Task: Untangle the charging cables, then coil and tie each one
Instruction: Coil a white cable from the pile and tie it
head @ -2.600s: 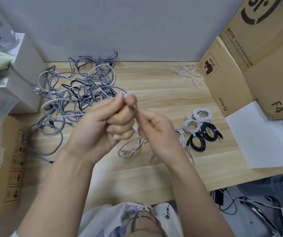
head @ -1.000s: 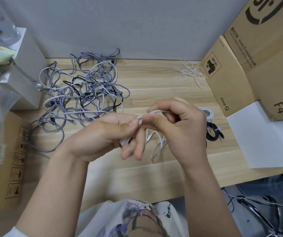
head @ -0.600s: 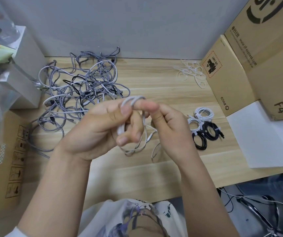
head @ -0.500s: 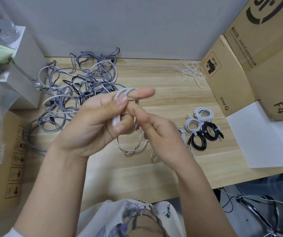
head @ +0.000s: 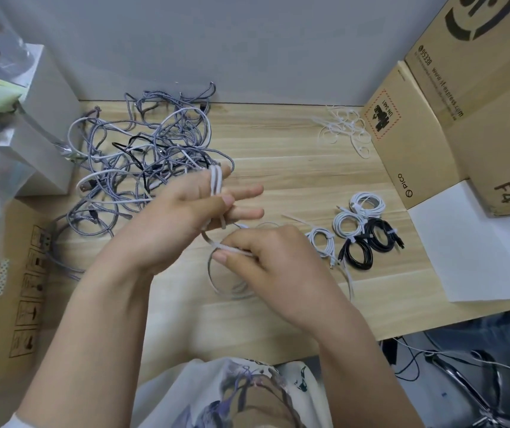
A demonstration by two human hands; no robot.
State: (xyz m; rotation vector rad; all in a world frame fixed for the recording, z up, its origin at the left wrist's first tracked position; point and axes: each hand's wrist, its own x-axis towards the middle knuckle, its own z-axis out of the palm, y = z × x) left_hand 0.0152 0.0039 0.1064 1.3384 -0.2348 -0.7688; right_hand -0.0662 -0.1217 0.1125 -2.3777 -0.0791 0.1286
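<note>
The left hand [head: 182,217] is holding white loops of the cable [head: 216,180] around its straight fingers, thumb pressing on them. The right hand [head: 266,257], a moment ago up beside the left fingers, is now lower and pinching the free cable length above the surface [head: 293,180]. So one more turn is being prepared; coiling is going on, tying is not yet started. The tangle [head: 142,162] is waiting far left, finished coils [head: 358,230] at right.

Bare forearms [head: 93,319], no watch or rings seen. White shirt [head: 216,393] with purple-and-black print; white sleeve edge [head: 16,423] at left.
</note>
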